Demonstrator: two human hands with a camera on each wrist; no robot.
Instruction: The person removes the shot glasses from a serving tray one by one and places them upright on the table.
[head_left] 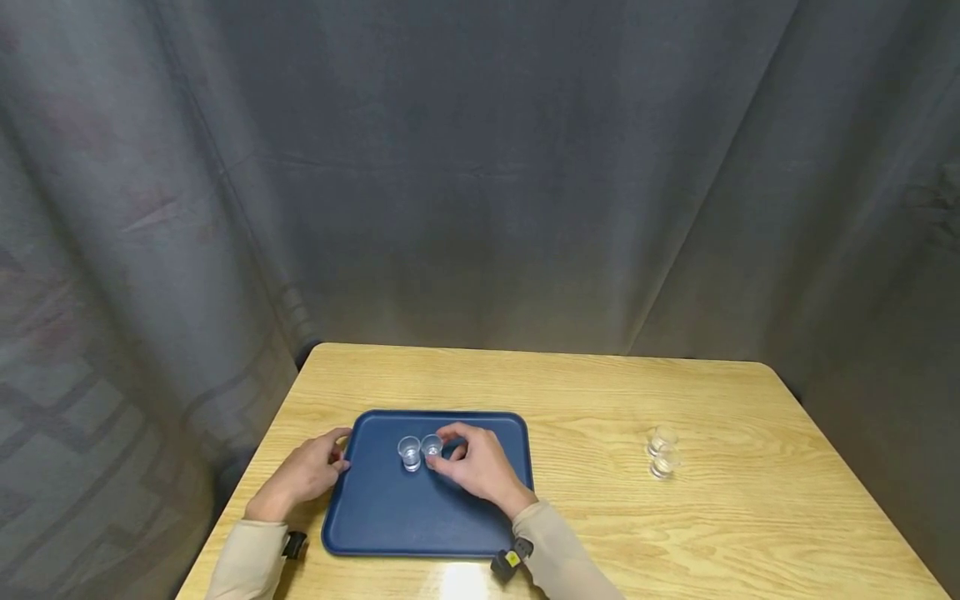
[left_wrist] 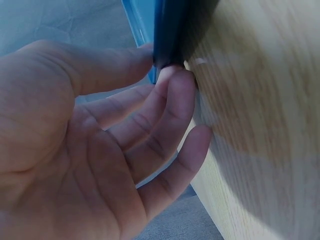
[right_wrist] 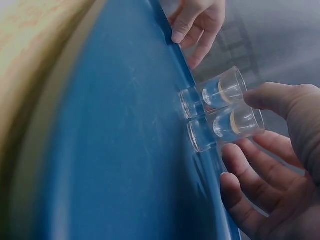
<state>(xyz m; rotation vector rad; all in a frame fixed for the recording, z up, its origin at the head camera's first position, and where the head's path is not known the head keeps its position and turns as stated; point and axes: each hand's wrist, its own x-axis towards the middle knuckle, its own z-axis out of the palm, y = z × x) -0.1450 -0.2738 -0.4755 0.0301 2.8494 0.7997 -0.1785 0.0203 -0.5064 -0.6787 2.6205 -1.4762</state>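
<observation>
Two small clear shot glasses stand upright side by side on a blue tray (head_left: 408, 521). My right hand (head_left: 480, 467) is at the right-hand shot glass (head_left: 431, 447), pinching it near the rim between thumb and fingers. Close against it is the left-hand shot glass (head_left: 409, 454); in the right wrist view this other glass (right_wrist: 220, 92) and the held glass (right_wrist: 235, 127) seem to touch. My left hand (head_left: 303, 471) grips the tray's left edge. In the left wrist view, the thumb (left_wrist: 115, 67) lies against the rim and curled fingers (left_wrist: 175, 110) reach under it.
Two more clear shot glasses (head_left: 663, 454) stand close together on the wooden table (head_left: 720, 517), well to the right of the tray. A grey curtain (head_left: 480, 208) hangs behind the table and along its sides.
</observation>
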